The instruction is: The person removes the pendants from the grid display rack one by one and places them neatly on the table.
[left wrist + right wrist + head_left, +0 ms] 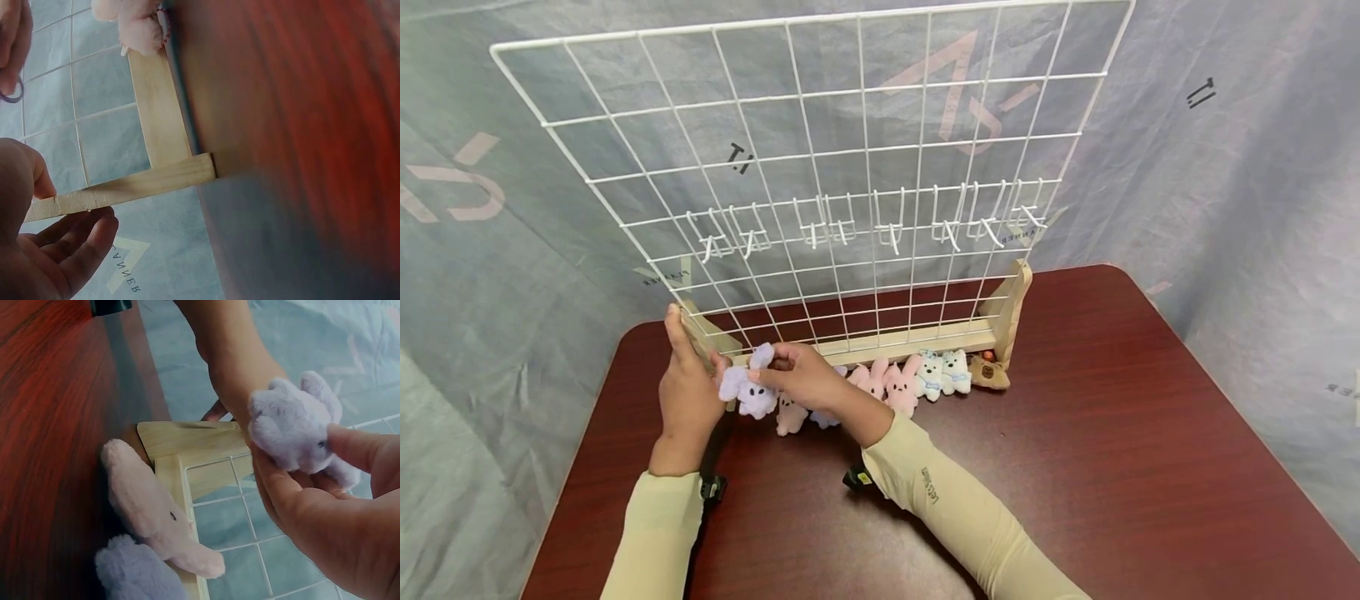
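My right hand pinches a small lavender plush bunny between thumb and fingers, its dark eyes showing. A ring hangs by the right fingertips in the left wrist view. At the rack's left end, my left hand grips the wooden side support, thumb on one face and fingers on the other. Just right of the held bunny, a pale pink plush and another lavender plush lean along the wooden base bar; my right arm partly covers the row in the head view.
A white wire grid rises from the wooden stand, with several white hooks across its middle. Along its foot sit pink bunnies, white bears and a brown plush. The dark red table extends rightward.
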The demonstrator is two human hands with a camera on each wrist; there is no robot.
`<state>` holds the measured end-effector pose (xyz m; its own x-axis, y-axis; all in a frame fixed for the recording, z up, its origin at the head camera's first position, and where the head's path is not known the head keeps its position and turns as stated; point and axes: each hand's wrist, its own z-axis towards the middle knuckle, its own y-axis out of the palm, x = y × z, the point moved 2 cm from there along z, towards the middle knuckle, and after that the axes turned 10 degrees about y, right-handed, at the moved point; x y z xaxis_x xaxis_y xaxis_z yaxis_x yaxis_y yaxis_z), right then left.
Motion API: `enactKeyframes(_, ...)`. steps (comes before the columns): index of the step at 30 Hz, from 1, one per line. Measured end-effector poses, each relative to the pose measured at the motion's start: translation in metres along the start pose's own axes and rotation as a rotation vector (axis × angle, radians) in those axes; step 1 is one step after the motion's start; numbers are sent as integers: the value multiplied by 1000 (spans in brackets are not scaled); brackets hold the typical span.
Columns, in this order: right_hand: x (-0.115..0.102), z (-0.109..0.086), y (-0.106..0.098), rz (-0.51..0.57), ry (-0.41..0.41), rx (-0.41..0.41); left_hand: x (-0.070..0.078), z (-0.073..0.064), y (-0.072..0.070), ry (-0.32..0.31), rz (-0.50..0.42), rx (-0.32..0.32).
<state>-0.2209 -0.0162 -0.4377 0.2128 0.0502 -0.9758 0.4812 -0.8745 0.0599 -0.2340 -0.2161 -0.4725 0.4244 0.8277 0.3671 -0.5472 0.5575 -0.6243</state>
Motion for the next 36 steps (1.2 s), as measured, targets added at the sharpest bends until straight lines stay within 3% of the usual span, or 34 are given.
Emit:
enactKeyframes(4,4,1,2,-42,42,12,1,0,0,-16,14,2)
enactKeyframes(15,13,7,5,-7,102,81,0,0,1,-20,3,8)
enactKeyframes(19,17,9,2,10,156,80,-1,1,1,-9,7,9)
enactKeyframes(27,25,12,-4,-63,218,82,1,2,0,-20,8,6)
enactKeyframes(36,25,12,-3,-73,255,62,1,3,1,-11,17,27)
